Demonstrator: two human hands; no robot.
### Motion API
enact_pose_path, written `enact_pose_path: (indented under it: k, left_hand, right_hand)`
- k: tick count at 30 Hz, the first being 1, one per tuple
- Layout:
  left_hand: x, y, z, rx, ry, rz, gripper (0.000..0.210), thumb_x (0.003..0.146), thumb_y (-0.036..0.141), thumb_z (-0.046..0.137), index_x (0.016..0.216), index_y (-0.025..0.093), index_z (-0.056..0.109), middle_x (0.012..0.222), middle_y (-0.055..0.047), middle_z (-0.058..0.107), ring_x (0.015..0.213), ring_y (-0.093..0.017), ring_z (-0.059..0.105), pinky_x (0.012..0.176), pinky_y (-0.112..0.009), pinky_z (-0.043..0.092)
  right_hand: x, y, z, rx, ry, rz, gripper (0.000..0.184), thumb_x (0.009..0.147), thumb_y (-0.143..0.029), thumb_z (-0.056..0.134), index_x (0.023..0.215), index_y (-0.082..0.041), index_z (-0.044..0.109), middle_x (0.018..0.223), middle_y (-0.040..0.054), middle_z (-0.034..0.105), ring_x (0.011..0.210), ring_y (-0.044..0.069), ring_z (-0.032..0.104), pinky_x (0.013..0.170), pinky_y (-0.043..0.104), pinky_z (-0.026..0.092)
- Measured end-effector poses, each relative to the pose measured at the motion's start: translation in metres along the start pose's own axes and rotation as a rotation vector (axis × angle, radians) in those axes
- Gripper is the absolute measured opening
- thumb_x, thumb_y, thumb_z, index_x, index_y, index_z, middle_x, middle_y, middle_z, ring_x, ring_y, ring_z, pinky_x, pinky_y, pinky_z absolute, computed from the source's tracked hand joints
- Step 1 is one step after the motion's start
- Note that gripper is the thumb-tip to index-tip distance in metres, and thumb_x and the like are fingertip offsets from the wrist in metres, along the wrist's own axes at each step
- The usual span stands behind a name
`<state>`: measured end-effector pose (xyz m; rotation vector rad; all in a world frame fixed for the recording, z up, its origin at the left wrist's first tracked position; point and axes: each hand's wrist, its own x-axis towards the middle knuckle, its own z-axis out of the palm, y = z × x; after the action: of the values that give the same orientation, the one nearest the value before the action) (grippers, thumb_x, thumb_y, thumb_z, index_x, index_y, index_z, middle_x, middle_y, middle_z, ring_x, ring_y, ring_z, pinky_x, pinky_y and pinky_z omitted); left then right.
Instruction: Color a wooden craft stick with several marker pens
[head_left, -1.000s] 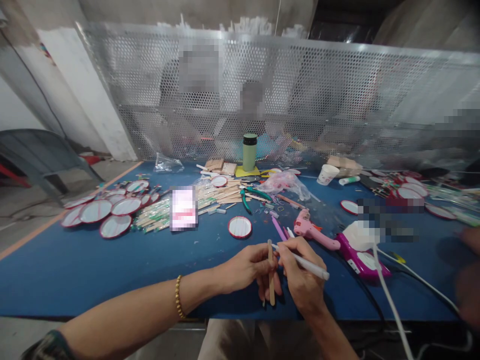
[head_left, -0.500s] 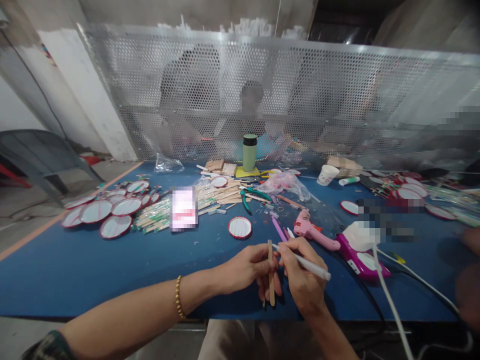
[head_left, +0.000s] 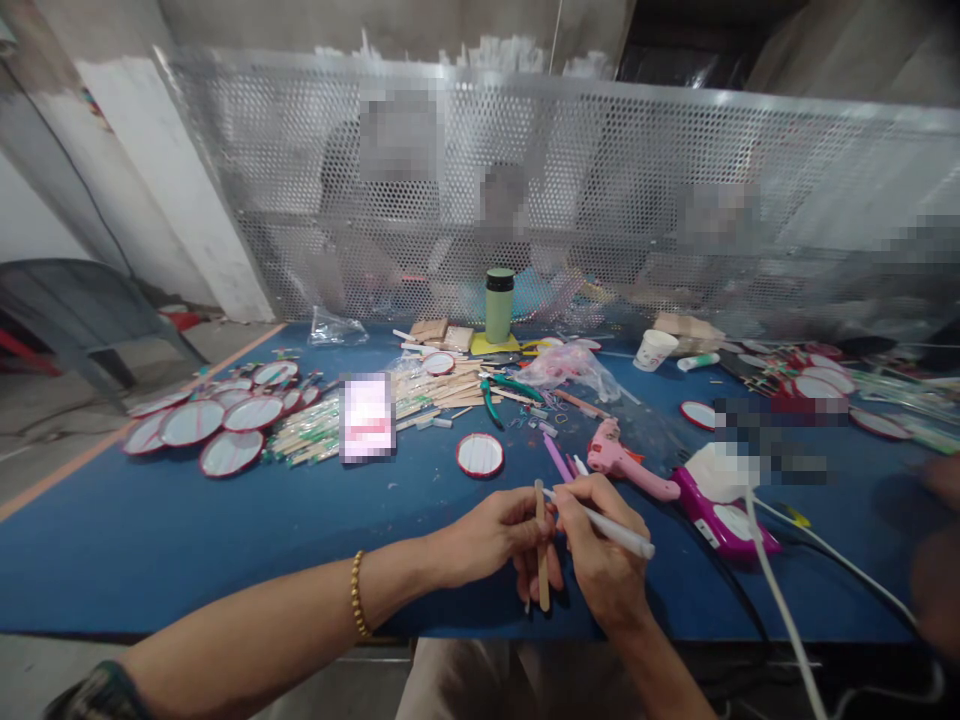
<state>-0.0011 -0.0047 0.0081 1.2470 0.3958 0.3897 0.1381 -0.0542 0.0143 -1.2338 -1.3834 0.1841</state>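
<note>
Stick (head_left: 541,545) upright, long axis toward the table's near edge, pinched in closed left hand (head_left: 495,540) just left of closed right hand (head_left: 600,560), white pen (head_left: 604,530) gripped there, tip touching stick's upper end (pink glue gun (head_left: 626,462) beyond).

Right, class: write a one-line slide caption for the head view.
Left hand holds a wooden stick upright while the right hand puts a white pen to it, above a blue table.

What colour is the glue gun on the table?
Pink: the glue gun shows best in the head view.
</note>
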Motion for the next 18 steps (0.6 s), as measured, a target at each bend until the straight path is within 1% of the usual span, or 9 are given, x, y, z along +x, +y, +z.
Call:
enact_pose_path:
  k: [5,8,14,18]
  left_hand:
    - [0.0,-0.0002,-0.0007,-0.001,-0.003,0.002,0.05,0.083,0.065,0.062,0.092,0.018,0.047,0.07,-0.002,0.067,0.049,-0.012,0.061,0.049,-0.024,0.048]
    - [-0.0006,0.0003,-0.0005,0.0,-0.001,-0.001,0.049,0.084,0.064,0.062,0.093,0.018,0.047,0.069,-0.002,0.067,0.049,-0.012,0.061,0.049,-0.024,0.048]
    - [-0.0005,-0.0006,0.0002,-0.006,0.004,0.01,0.051,0.082,0.066,0.062,0.089,0.018,0.046,0.069,-0.001,0.067,0.047,-0.011,0.06,0.048,-0.023,0.047]
    - [0.0002,0.0,0.0004,0.006,0.005,0.002,0.051,0.082,0.066,0.062,0.09,0.018,0.046,0.068,-0.001,0.067,0.047,-0.012,0.06,0.048,-0.023,0.048]
  right_hand:
    - [-0.0027,0.0035,-0.0005,0.021,0.019,0.046,0.026,0.089,-0.031,0.058,0.067,-0.02,0.062,0.054,-0.0036,0.061,0.04,0.009,0.048,0.041,0.02,0.04]
    - [-0.0032,0.0036,-0.0009,0.023,0.018,0.06,0.027,0.09,-0.032,0.058,0.067,-0.02,0.062,0.053,-0.0037,0.06,0.039,0.009,0.048,0.041,0.02,0.039]
    - [-0.0006,0.0009,-0.0002,-0.009,0.012,-0.001,0.026,0.089,-0.029,0.058,0.065,-0.019,0.062,0.052,-0.0037,0.059,0.041,0.009,0.049,0.042,0.02,0.04]
    - [-0.0001,0.0002,0.0003,-0.002,0.023,-0.035,0.024,0.088,-0.025,0.057,0.065,-0.019,0.061,0.053,-0.0042,0.059,0.044,0.009,0.053,0.045,0.018,0.042]
